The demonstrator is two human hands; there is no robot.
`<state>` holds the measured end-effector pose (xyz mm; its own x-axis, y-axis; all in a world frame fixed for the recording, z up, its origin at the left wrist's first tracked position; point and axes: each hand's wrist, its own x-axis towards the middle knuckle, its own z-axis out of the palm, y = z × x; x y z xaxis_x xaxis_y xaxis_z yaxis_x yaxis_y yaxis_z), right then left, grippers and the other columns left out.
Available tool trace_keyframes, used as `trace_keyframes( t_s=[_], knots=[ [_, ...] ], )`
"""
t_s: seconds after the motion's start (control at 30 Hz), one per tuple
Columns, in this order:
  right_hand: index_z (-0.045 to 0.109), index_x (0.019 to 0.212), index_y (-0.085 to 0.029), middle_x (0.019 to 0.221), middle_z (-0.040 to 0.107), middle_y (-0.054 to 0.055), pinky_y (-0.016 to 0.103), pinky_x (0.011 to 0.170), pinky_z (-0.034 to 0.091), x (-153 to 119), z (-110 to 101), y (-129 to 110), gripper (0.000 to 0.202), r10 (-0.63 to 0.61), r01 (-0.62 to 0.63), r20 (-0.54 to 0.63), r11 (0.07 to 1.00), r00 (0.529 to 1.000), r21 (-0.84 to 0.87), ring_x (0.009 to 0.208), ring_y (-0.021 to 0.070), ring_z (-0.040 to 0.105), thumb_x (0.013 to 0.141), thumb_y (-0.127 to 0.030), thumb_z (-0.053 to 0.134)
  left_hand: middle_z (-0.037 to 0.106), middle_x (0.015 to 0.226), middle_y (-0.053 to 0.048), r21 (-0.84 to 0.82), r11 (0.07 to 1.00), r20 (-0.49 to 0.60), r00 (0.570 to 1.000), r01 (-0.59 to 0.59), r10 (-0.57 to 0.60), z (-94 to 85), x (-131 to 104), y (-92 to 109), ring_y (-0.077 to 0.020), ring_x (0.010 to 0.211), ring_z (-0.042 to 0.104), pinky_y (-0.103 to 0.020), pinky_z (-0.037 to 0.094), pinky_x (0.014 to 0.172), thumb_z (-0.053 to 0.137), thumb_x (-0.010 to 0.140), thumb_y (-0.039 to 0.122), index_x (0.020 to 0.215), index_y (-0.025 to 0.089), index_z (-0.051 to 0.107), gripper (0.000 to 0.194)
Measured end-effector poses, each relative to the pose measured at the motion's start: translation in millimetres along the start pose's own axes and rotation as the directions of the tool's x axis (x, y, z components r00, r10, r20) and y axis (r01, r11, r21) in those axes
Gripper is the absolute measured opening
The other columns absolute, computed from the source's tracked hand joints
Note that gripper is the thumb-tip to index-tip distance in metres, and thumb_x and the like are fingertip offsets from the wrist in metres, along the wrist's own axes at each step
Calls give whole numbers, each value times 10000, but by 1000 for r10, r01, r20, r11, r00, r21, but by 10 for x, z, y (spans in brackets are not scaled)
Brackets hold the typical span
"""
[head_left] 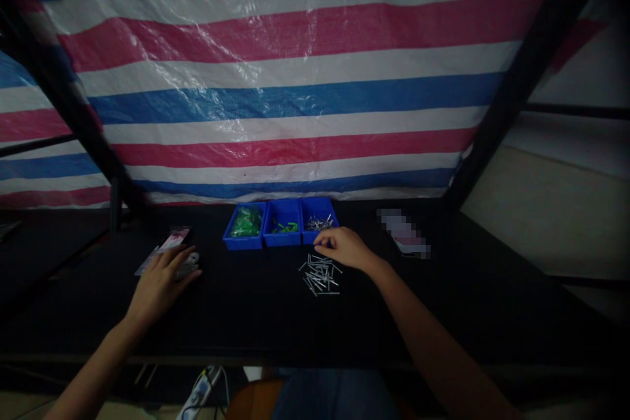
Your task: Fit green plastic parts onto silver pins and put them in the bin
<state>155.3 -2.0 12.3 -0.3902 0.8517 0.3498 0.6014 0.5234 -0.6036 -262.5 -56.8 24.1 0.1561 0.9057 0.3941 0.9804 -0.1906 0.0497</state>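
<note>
My right hand (346, 247) hovers at the front edge of the right blue bin (335, 211), its fingers curled in and thumb near the index finger. Whatever it may hold is hidden. Just below it on the black table lies a loose pile of silver screws (321, 275); more small metal pieces (319, 223) lie in that bin. My left hand (160, 282) rests with fingers spread over a clear plastic packet (189, 265) with a printed card (176, 237). The middle blue bin (282, 240) contains a few green wall plugs (285, 228).
In the left blue bin (245, 245) sits a bag of green pieces (246, 220). A phone-like object (403, 233), partly blurred, lies at the right. Black frame posts (512, 92) flank a striped plastic sheet (295, 98) behind the table (246, 308). A power strip (199, 394) is below.
</note>
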Motion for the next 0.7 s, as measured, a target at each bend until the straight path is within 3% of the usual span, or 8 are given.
trace_keyframes(
  t_s=[0.07,0.17,0.3,0.37,0.5,0.6,0.7],
  knots=[
    [687,814,-274,682,657,-21,230,508,364,-11,31,-12,145,-1,3,39,998,999,-58,551,127,567,714,-318,592,489,1260,-108,15,998,121,991,-63,61,3,48,-118,-288,1172,420,-392,329,973,457,751,546,1219,196,489,585],
    [685,872,-288,690,666,-25,228,531,366,-15,88,-42,179,-8,21,116,993,993,-115,596,134,594,732,-334,582,496,1255,-109,46,995,196,977,-89,79,-5,116,-236,-275,1174,420,-384,330,972,380,803,524,1204,185,510,541],
    [660,976,-281,718,663,-13,222,551,363,-25,132,-144,258,1,48,202,971,979,-235,660,141,600,764,-376,549,572,1145,-94,60,987,188,973,-148,134,-46,211,-234,-270,1073,497,-401,369,917,345,830,497,1071,209,599,454],
    [643,1019,-275,790,661,0,223,574,368,-34,128,-200,288,4,63,227,956,974,-286,707,147,599,783,-391,524,581,1111,-100,59,986,117,982,-157,149,-53,235,-162,-271,1044,508,-407,389,888,344,838,484,1062,198,594,442],
    [620,1055,-269,891,641,13,222,606,371,-42,105,-259,299,19,69,263,945,965,-321,756,143,590,813,-387,491,589,1038,-99,-8,984,-97,979,-179,177,7,180,219,-249,994,525,-384,414,861,397,835,453,1051,177,575,393],
    [639,984,-262,876,634,5,218,605,357,-37,105,-254,236,17,67,253,946,967,-319,766,140,581,818,-351,497,596,980,-71,-156,939,-72,952,-305,297,94,123,722,-204,907,557,-336,446,800,439,838,380,1013,196,584,292],
    [651,880,-248,830,632,-3,215,581,335,-34,121,-224,164,17,57,228,948,974,-313,740,132,574,811,-308,515,604,931,-59,-337,860,-156,924,-382,349,180,182,1275,-173,873,561,-309,448,792,465,837,303,983,190,587,221]
  ],
)
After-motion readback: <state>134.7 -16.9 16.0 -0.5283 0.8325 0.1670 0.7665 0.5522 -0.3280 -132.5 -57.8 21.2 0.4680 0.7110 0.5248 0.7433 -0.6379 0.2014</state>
